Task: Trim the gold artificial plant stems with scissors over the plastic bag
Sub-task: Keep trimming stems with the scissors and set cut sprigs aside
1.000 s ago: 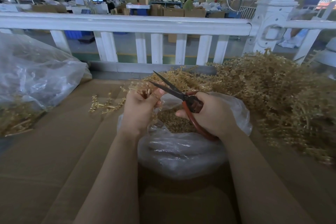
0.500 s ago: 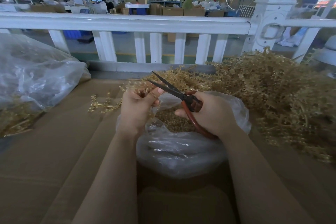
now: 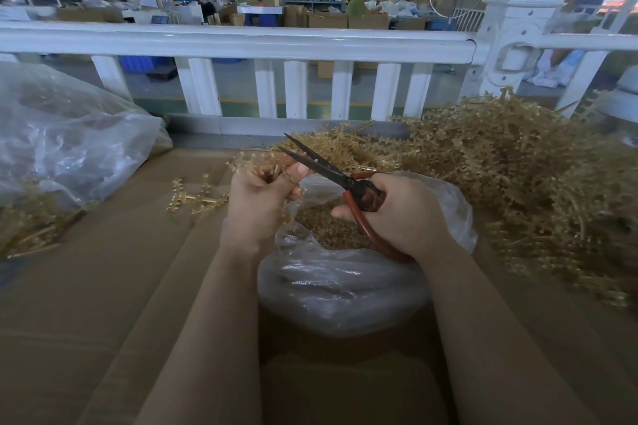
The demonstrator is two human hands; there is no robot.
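Now left hand [image 3: 257, 198] pinching stems [image 3: 257, 166], right hand [image 3: 402, 214] gripping scissors [image 3: 331, 172]

A brown cardboard surface [image 3: 103, 286] carries an open plastic bag [image 3: 338, 290] of gold trimmings. Right of that bag lies a heap of gold stems [image 3: 518, 183]; left, some loose sprigs [image 3: 196, 198]; far left, a bigger clear bag [image 3: 69, 148].

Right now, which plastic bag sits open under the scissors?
The small plastic bag between the forearms, mouth open and gold trimmings visible inside. The larger bag lies far left, away from both hands.
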